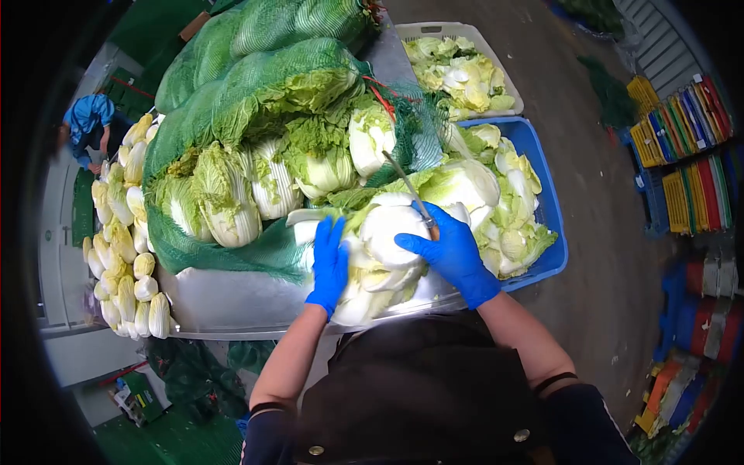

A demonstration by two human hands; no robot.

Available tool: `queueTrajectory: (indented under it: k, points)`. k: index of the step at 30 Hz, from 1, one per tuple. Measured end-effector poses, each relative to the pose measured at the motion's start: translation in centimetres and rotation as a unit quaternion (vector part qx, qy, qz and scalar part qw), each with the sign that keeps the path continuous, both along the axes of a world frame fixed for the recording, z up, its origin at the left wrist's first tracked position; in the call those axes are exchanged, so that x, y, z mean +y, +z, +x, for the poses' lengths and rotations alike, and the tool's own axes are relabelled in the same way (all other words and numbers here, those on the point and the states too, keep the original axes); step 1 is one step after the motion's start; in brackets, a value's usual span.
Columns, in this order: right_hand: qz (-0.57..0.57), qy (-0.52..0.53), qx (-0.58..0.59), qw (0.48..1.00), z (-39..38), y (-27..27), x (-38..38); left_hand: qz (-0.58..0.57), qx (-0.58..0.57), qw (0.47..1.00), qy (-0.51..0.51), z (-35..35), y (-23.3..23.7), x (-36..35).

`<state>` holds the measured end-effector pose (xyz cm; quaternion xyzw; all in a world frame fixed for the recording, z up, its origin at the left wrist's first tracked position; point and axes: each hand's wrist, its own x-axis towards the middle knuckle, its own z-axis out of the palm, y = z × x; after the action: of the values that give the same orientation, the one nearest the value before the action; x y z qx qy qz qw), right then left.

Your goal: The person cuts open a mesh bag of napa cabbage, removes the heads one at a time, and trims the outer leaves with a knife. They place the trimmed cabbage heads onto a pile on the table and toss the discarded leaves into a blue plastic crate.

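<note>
A Chinese cabbage (391, 232), its white base turned up toward me and outer leaves loose around it, lies between my two gloved hands near the table's front edge. My left hand (331, 263) grips its left side, fingers pointing up along the leaves. In my right hand (456, 254) is a knife (404, 180), its blade pointing away and up to the left; the thumb of that hand rests against the cabbage base. Most of the knife's handle is hidden in the glove. Pale leaves (364, 301) hang below the cabbage, over the table edge.
A green mesh sack (225, 128) of whole cabbages lies open on the metal table (217, 298). Trimmed cabbages (124, 225) are stacked at left, near another person (89, 124). A blue crate (552, 209) and a white crate (496, 35) hold leaves. Colored crates (697, 116) stand at right.
</note>
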<state>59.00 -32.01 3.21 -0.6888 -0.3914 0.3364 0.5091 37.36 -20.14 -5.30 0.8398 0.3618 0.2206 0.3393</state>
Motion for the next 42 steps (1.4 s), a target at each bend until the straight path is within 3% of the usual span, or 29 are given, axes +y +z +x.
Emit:
queueTrajectory:
  k: [2,3,4,6,8,10,12,14,15,16,18,19,20,22,25,26,29,31,32,33,38,39,40,41,42]
  points:
    - [-0.002,0.004,0.029,1.0,0.3,0.0,-0.7,0.121,0.233,0.965,-0.005,-2.4,-2.0,0.2]
    - [-0.003,0.001,0.029,1.0,0.2,-0.3,-1.0,0.096,0.139,0.985,0.012,-2.7,-2.8,0.1]
    - [0.011,-0.001,0.034,0.999,0.2,-0.8,-1.2,0.097,0.138,0.986,0.011,-1.7,-1.0,-0.3]
    - [0.027,-0.004,0.041,0.999,0.0,-0.7,-1.2,0.045,-0.133,0.986,0.094,2.0,6.4,-1.6]
    - [-0.002,0.019,0.126,0.992,-0.1,0.4,-1.5,0.004,-0.216,0.976,-0.003,4.2,10.3,-1.8]
    - [-0.004,0.019,0.097,0.995,-0.7,0.5,-2.0,-0.05,-0.168,0.981,-0.085,6.4,9.9,-1.0]
    - [-0.004,0.021,0.067,0.997,-0.7,0.5,-2.2,-0.179,-0.178,0.963,-0.098,8.3,6.9,0.8]
    - [0.051,0.0,0.118,0.992,-0.8,0.3,-2.2,-0.184,-0.17,0.963,-0.101,8.9,3.7,3.4]
    - [0.041,-0.005,0.067,0.997,-1.1,-0.7,-2.7,-0.046,-0.023,0.994,-0.099,8.3,0.5,5.0]
    - [0.037,-0.001,0.042,0.998,-1.9,-0.9,-2.8,0.093,0.124,0.983,-0.095,8.4,0.0,5.4]
    - [-0.02,-0.005,-0.023,1.0,-2.4,0.5,-3.4,0.136,0.107,0.981,-0.093,8.2,0.7,5.0]
    - [-0.022,-0.005,-0.016,1.0,-2.7,0.0,-3.5,-0.04,-0.019,0.997,-0.06,7.9,2.5,4.2]
    - [0.018,-0.012,0.016,1.0,-2.8,-0.8,-3.3,-0.212,-0.146,0.966,-0.024,7.8,4.4,3.5]
    - [0.063,-0.026,0.045,0.997,-2.2,-1.0,-2.6,-0.117,-0.254,0.958,-0.069,6.9,8.1,1.6]
    - [-0.003,-0.002,0.026,1.0,-1.7,-0.6,-2.6,-0.115,-0.224,0.952,-0.176,6.9,8.6,-0.4]
    - [-0.006,0.001,0.026,1.0,-1.9,-0.6,-2.5,-0.2,-0.193,0.946,-0.165,7.4,8.0,-0.4]
    - [0.057,-0.018,0.067,0.996,-2.6,-0.5,-2.3,-0.207,-0.213,0.94,-0.166,8.5,7.3,0.4]
    - [0.054,-0.019,0.024,0.998,-3.3,-0.7,-2.7,-0.325,-0.175,0.919,-0.14,8.9,7.3,1.2]
    - [0.055,-0.019,-0.001,0.998,-3.4,-0.7,-2.8,-0.28,-0.191,0.928,-0.155,9.1,5.6,2.2]
    - [0.006,-0.02,-0.003,1.0,-3.7,0.0,-2.9,-0.286,-0.16,0.93,-0.166,9.3,5.9,2.6]
    - [0.019,-0.02,0.006,1.0,-2.9,-0.1,-2.2,-0.298,-0.095,0.939,-0.142,9.9,5.3,4.9]
    - [0.036,-0.019,0.027,0.999,-2.8,-0.4,-2.0,-0.15,-0.127,0.98,-0.021,9.7,5.2,4.6]
    - [0.052,-0.02,0.05,0.997,-2.6,-0.6,-1.9,0.002,-0.152,0.983,0.099,9.6,5.9,4.0]
    - [0.052,-0.028,0.052,0.997,-2.4,-0.6,-1.7,0.105,-0.206,0.97,0.073,8.8,6.7,3.5]
    - [0.059,-0.02,0.087,0.994,-1.9,-0.6,-1.4,0.089,-0.228,0.967,0.065,8.1,8.5,1.6]
